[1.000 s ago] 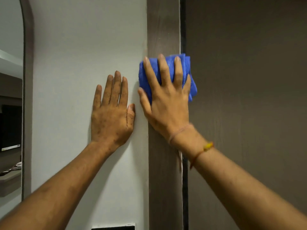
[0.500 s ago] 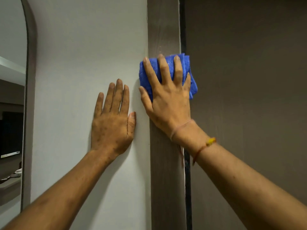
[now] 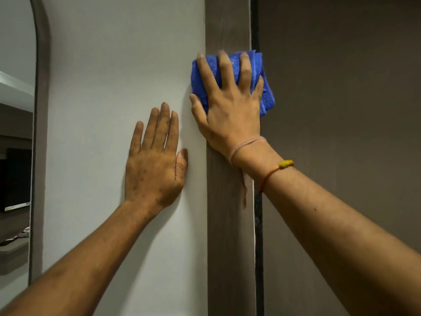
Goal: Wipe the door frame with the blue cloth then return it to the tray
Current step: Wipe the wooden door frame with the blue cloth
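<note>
Both hands are flat against upright surfaces. The right hand [image 3: 230, 106], fingers spread wide, presses the cloth [image 3: 265, 87] against the frame [image 3: 227, 224] in the upper middle of the picture; it pins the cloth under palm and fingers rather than closing round it. The left hand [image 3: 155, 165], at centre, lies open and empty on the wall [image 3: 114, 65], fingers together, apparently bracing.

The cloth is a folded blue pad with a nubbly, towelling-like pile, and its layered edges peek out at the right and top of the hand. It looks soft, light and limp, so it should bunch or unfold if pressure slackens; a flat palm over the middle suits wiping, while carrying it probably calls for pinching the folded stack together. Dropping it would do no harm.

The frame is a straight, matt brown board with faint vertical grain. A dark gap runs along its right side, next to the plain brown door [image 3: 341, 133]. The wall is smooth, pale and matt. No tray is in view.
</note>
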